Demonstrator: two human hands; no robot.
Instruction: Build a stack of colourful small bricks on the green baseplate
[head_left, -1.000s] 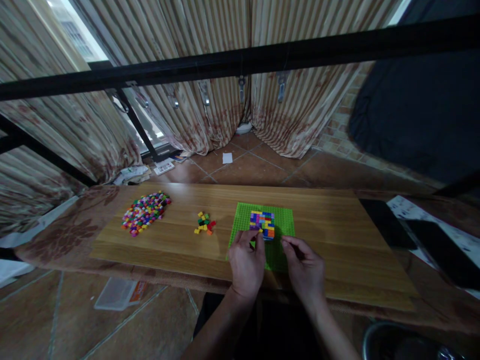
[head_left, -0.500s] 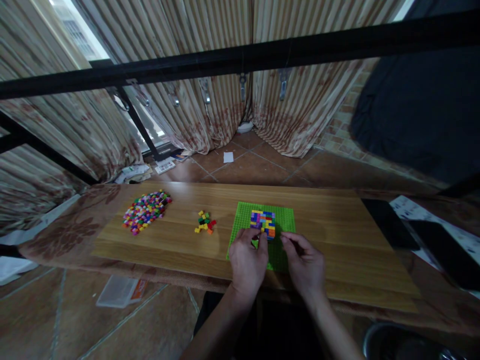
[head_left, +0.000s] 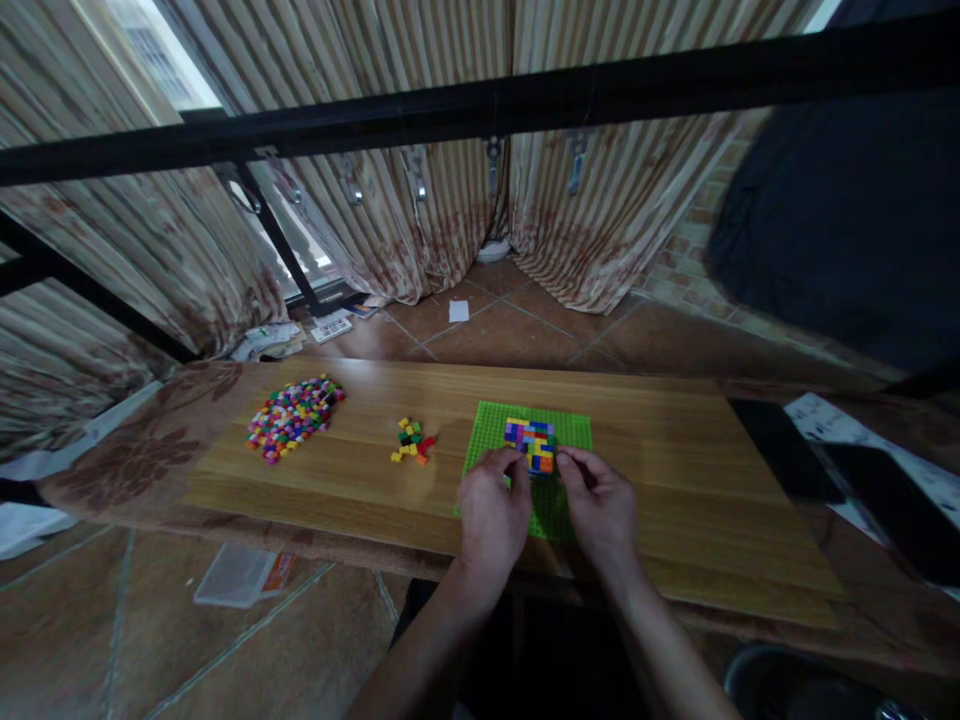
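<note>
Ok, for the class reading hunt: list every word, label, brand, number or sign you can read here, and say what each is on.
None can be read.
White rectangular printed card on the brown tiled floor: dark marks, too small to read.
Orange printed panel at the clear plastic box: pale marks, too blurred to read.
White printed sheet, far right: small dark marks, unreadable.

Right hand (head_left: 604, 508) sits closer to brick block (head_left: 531, 441), farther from right edge of baseplate (head_left: 574, 424), left thumb (head_left: 520, 486) nearer left edge
</note>
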